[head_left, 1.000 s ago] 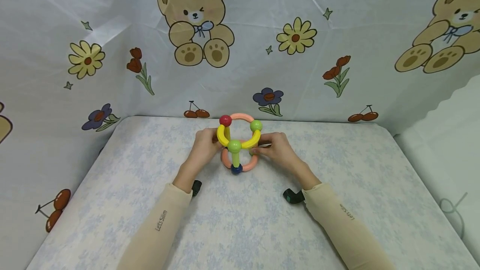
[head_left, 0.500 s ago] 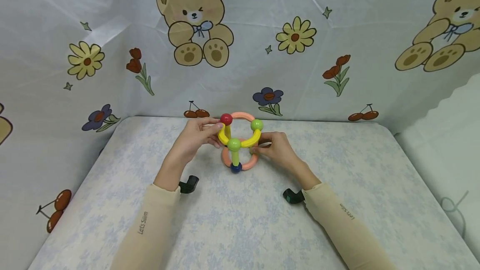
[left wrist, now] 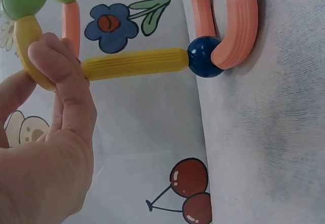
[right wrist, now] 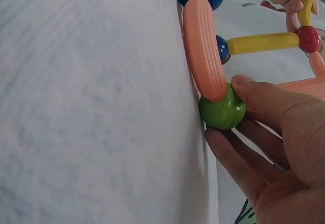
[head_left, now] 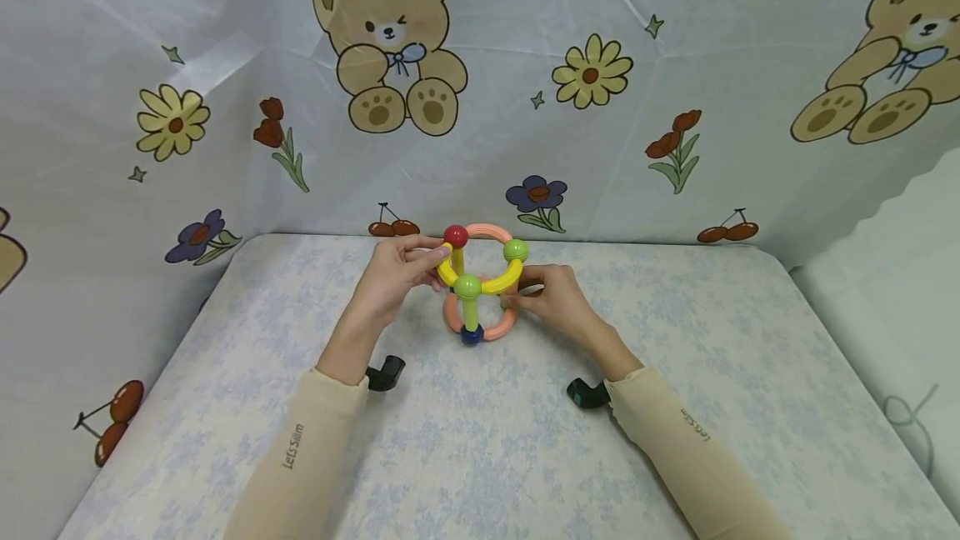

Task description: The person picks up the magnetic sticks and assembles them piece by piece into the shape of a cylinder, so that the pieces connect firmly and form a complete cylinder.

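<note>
A toy frame of coloured balls and rods stands on the table, with a ring above and a ring below joined by upright rods. My left hand (head_left: pixel 386 280) pinches the yellow curved rod (left wrist: pixel 26 43) of the upper ring, beside the red ball (head_left: pixel 455 237). My right hand (head_left: pixel 558 298) holds the lower green ball (right wrist: pixel 222 108) between thumb and fingers, at the end of an orange curved rod (right wrist: pixel 202 49). A light green upright rod (head_left: pixel 470 315) links the front green ball (head_left: pixel 468 287) to a dark blue ball (head_left: pixel 472 335). In the left wrist view, fingers hide the red ball.
The table (head_left: pixel 480 448) has a pale blue mottled cover. Behind it hangs a cloth (head_left: pixel 480 148) printed with bears and flowers. Dark curved pieces (head_left: pixel 386 373) show at both wrists. A thin pale cord (head_left: pixel 911 419) lies at the far right.
My left hand has shifted from low beside the frame up to the upper ring, and its fingers have closed on the yellow curved rod. My right hand has stayed at the lower green ball.
</note>
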Tool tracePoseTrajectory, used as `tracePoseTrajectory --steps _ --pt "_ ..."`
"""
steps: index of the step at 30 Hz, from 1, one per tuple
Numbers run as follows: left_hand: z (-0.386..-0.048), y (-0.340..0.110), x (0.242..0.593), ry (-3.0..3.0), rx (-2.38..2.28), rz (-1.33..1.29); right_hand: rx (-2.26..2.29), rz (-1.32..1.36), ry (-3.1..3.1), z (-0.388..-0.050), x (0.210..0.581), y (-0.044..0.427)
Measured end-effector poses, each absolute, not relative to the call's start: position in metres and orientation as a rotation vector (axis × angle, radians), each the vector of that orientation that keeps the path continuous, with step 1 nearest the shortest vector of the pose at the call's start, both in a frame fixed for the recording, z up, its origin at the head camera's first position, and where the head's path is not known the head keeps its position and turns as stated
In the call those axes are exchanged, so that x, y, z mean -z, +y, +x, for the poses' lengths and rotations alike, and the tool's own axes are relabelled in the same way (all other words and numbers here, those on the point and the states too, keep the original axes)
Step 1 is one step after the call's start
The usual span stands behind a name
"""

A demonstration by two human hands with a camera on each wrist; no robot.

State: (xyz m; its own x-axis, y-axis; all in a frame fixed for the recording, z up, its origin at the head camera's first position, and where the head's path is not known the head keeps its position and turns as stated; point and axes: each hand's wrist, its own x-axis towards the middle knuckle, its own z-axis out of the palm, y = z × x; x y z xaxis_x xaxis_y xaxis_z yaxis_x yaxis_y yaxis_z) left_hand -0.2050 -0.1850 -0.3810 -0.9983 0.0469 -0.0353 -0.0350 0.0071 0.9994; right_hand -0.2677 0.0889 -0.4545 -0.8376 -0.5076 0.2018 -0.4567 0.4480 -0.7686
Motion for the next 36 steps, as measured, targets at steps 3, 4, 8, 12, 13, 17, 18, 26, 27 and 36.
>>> tracePoseTrajectory --steps 3,4,8,12,13,17,18,26,27,36 --pt "-0.206 -0.185 0.384 2.200 -2.169 -0.022 1.363 -0.869 2.628 -0.268 0.454 0.089" --pt "-0.206 -0.186 0.386 2.207 -2.159 -0.037 1.361 -0.866 2.631 -0.268 0.455 0.089" --pt "-0.209 -0.189 0.400 2.343 -1.887 -0.045 1.360 -0.840 2.641 -0.267 0.457 0.090" --pt "-0.210 -0.182 0.417 2.495 -1.465 0.091 1.370 -0.793 2.675 -0.265 0.459 0.093" --pt "-0.210 -0.178 0.419 2.513 -1.397 0.132 1.375 -0.775 2.684 -0.266 0.459 0.094" --pt "-0.210 -0.165 0.424 2.549 -1.274 0.208 1.372 -0.694 2.745 -0.270 0.457 0.099" --pt "-0.210 -0.163 0.424 2.561 -1.258 0.217 1.378 -0.680 2.757 -0.271 0.457 0.100" --pt "-0.211 -0.153 0.428 2.587 -1.265 0.249 1.326 -0.646 2.841 -0.276 0.456 0.105" --pt "-0.211 -0.152 0.429 2.588 -1.274 0.251 1.324 -0.646 2.845 -0.277 0.456 0.105" --pt "-0.212 -0.148 0.435 2.538 -1.397 0.286 1.267 -0.621 2.917 -0.278 0.460 0.107"
